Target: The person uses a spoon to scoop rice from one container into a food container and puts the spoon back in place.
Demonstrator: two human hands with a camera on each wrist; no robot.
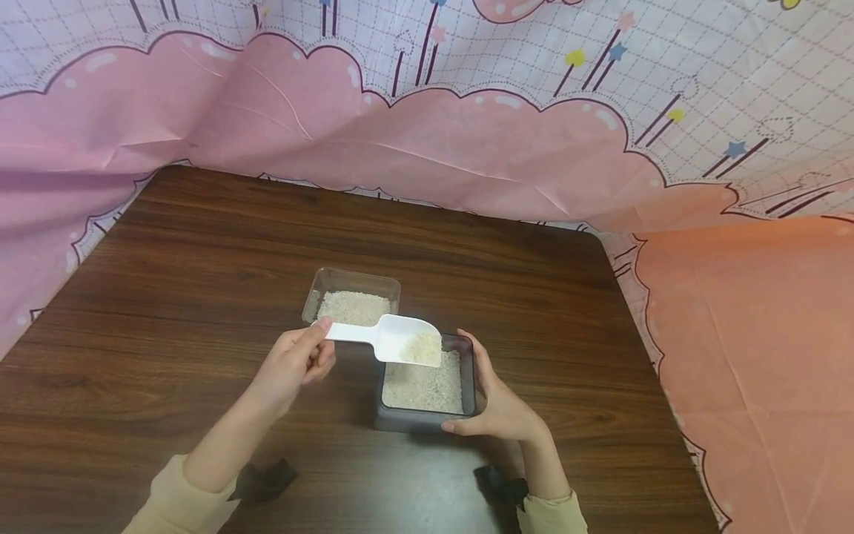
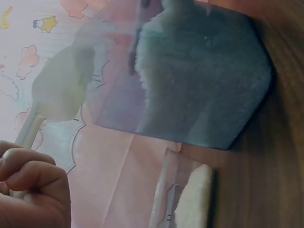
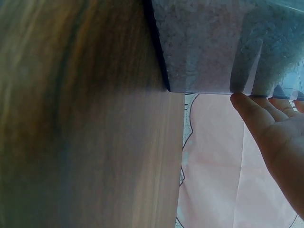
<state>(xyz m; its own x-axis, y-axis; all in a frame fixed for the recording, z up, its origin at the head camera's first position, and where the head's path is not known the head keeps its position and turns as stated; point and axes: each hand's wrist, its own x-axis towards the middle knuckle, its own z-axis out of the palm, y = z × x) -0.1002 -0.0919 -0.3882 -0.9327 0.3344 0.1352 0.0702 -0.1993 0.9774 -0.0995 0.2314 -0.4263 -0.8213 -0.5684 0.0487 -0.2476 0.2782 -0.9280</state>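
Note:
My left hand [image 1: 293,363] pinches the handle of a white plastic scoop [image 1: 392,335] between thumb and curled fingers. A little rice [image 1: 424,347] lies toward the lip of the scoop, which hangs over a tinted, see-through container [image 1: 414,421] holding plenty of rice. Around that container's right side goes my right hand [image 1: 500,404], thumb on the near wall and fingers along the side toward the far corner. In the right wrist view the fingertips [image 3: 240,99] touch its wall. Behind the scoop handle sits a shallow clear tray [image 1: 356,280] with whitish grains inside.
Everything stands on a dark brown wooden table [image 1: 220,252]. Pink and white patterned cloth [image 1: 427,148] hangs behind the table and along its sides. Dark objects lie near both wrists, one of them a black bundle [image 1: 267,480] by the left sleeve.

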